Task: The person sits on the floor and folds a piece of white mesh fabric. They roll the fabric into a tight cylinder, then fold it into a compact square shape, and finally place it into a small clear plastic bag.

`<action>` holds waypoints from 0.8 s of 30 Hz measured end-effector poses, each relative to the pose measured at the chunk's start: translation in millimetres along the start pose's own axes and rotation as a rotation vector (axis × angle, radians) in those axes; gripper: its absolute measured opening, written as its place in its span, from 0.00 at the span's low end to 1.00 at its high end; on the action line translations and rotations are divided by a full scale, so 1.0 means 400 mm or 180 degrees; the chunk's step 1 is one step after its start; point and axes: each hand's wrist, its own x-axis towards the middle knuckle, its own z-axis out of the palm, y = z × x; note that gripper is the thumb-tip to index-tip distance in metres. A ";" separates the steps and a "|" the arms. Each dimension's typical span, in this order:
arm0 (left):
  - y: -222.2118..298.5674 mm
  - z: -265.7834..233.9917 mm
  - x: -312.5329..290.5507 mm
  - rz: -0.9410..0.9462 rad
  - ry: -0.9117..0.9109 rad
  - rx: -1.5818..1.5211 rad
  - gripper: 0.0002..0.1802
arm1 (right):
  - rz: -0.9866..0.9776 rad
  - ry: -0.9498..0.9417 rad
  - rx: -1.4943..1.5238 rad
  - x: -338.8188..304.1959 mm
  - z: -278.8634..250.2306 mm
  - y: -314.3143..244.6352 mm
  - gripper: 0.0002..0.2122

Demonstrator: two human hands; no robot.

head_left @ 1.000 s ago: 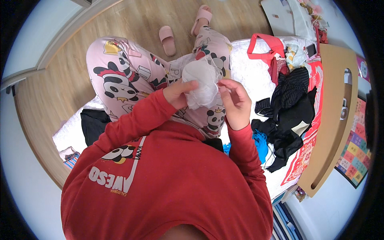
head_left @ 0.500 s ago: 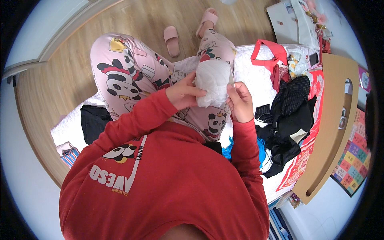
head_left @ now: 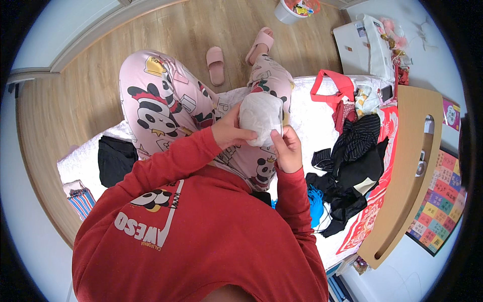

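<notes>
In front of my lap I hold a rounded white cloth bundle (head_left: 260, 118), with a puffy, cup-like shape and a smooth surface. My left hand (head_left: 233, 132) grips its left side, the thumb lying across the lower edge. At its lower right corner, my right hand (head_left: 288, 149) pinches the edge of the cloth between thumb and fingers. Under the bundle are the pink panda-print trousers (head_left: 166, 105) on my legs. What kind of garment the bundle is, I cannot make out.
Black clothing (head_left: 352, 168), a red strap-like piece (head_left: 332, 90) and a blue fringed item (head_left: 315, 204) lie on the bed at right. Folded black cloth (head_left: 115, 160) and striped fabric (head_left: 81, 203) lie at left. A wooden headboard (head_left: 392, 236) borders the bed. Beyond stand a pink slipper (head_left: 215, 68) and a bin (head_left: 289, 15).
The view has tilted, bringing the bin into sight at the top. My right hand has drawn in against the bundle's lower right edge, where a thin strand showed before.
</notes>
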 end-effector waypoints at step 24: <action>0.001 0.008 0.000 0.0790 -0.0856 0.2497 0.51 | -0.2324 -0.0178 -0.3572 -0.070 -0.015 -0.105 0.09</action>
